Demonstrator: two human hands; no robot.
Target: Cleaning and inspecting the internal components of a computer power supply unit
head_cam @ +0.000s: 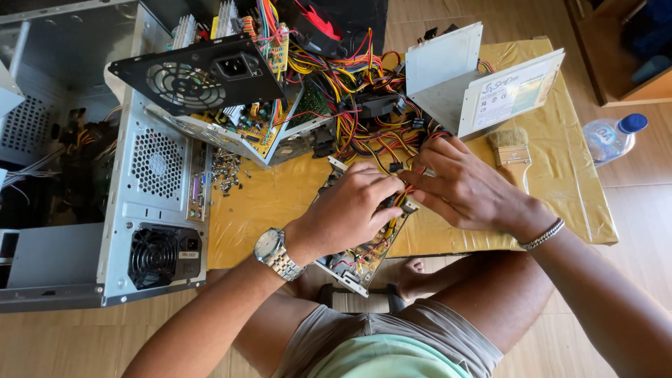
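Observation:
My left hand (350,210), with a metal watch on the wrist, grips the top of an opened power supply unit (357,260) that lies tilted on the yellow cloth (280,196). My right hand (465,189), a bracelet on its wrist, pinches the coloured wires (409,183) at the unit's upper end, fingertips touching those of the left hand. The unit's circuit board shows below my left palm. A tangle of red, yellow and black cables (364,105) runs from it toward the back.
A grey computer case (133,210) lies open at the left. Another opened power supply with a black fan plate (203,73) sits behind. Two metal covers (483,84) stand at the back right, a paintbrush (511,150) beside them. Loose screws (225,171) and a water bottle (612,136) lie nearby.

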